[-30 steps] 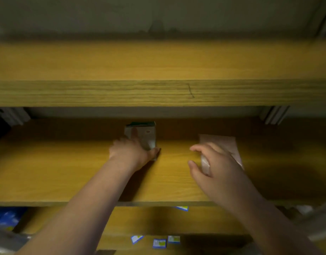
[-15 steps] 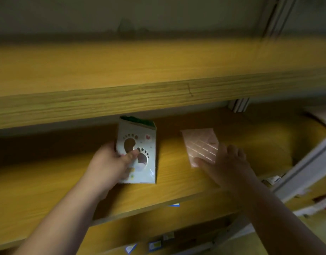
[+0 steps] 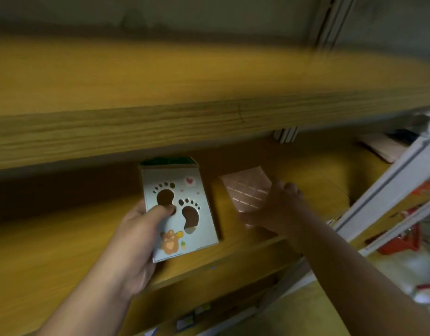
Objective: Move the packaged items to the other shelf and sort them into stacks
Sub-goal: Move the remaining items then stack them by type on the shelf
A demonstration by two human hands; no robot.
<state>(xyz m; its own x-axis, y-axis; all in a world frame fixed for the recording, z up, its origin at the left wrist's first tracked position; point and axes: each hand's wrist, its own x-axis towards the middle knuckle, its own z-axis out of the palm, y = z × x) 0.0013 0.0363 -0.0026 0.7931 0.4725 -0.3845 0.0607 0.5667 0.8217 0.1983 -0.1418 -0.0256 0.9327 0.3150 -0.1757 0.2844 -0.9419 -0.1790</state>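
My left hand [image 3: 138, 236] grips a pale blue package [image 3: 178, 209] with two footprint cut-outs, a small bear and a heart; its thumb lies across the front. The package is tilted over the middle wooden shelf [image 3: 63, 251]. To its right a pink package [image 3: 247, 190] with white dashed lines lies on the same shelf. My right hand [image 3: 277, 209] rests on the pink package's near edge, fingers spread over it; whether it grips the package I cannot tell.
A thick wooden shelf board [image 3: 209, 124] hangs just above the hands. A white metal upright [image 3: 388, 187] bounds the shelf at right. Another flat packet [image 3: 378, 147] lies at the far right. Small labels [image 3: 184, 322] show on a lower shelf.
My left hand has drawn the footprint package nearer to the shelf's front edge and tilted it up. The view has swung left and closer. My right hand stays on the pink package.
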